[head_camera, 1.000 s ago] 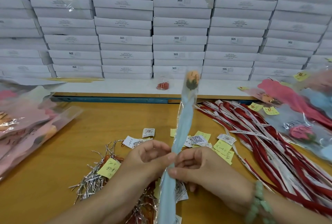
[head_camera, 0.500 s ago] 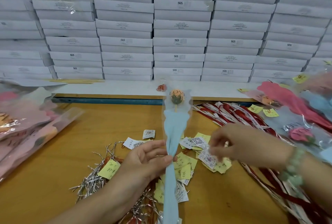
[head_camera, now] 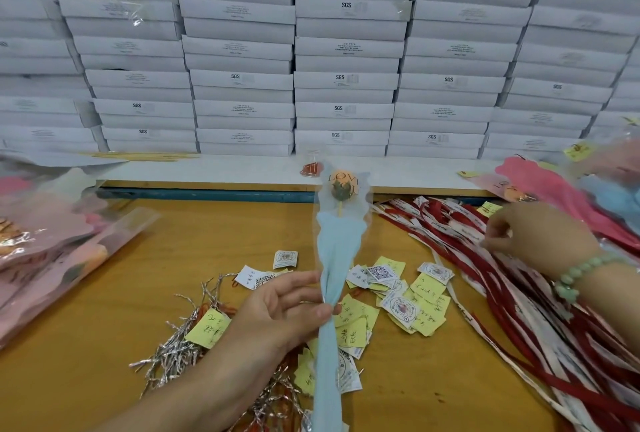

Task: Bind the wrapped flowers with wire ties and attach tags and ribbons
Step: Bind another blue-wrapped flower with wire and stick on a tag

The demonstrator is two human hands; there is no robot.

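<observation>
Centrally, above the bench [head_camera: 207, 244], one wrapped flower [head_camera: 341, 251] held upright: pale blue paper inside a clear sleeve [head_camera: 362, 203], an orange bloom lettered LOVE at the top, a thin stick just beneath it. Pinched at the gathered neck between thumb and fingers of the left hand [head_camera: 277, 314]; lower end of the wrap running down past the near edge of view.

Right hand [head_camera: 533, 237] out toward the right edge of the bench, fingers curled down onto the ribbons [head_camera: 519, 334]; gripping a strand or only touching, cannot tell. Green bead bracelet [head_camera: 581, 269] on that wrist.

Ribbons red and white, spread loose from the far right corner to the near right corner. Tags [head_camera: 415, 296], yellow slips and white printed squares, scattered mid-bench just behind and beside the flower. Silver wire ties [head_camera: 173, 355] in a tangle near the front, partly under the left forearm, one yellow slip lying on them.

Along the left edge, pink-wrapped flowers [head_camera: 69, 251] piled flat in clear sleeves. At the far right corner, more wraps [head_camera: 540, 186], pink and blue.

Along the far edge, white boxes [head_camera: 346, 51] stacked in columns, all closed, contents hidden, several marked SGS. In front of them, a small clear bag [head_camera: 311, 168] holding something red.
</observation>
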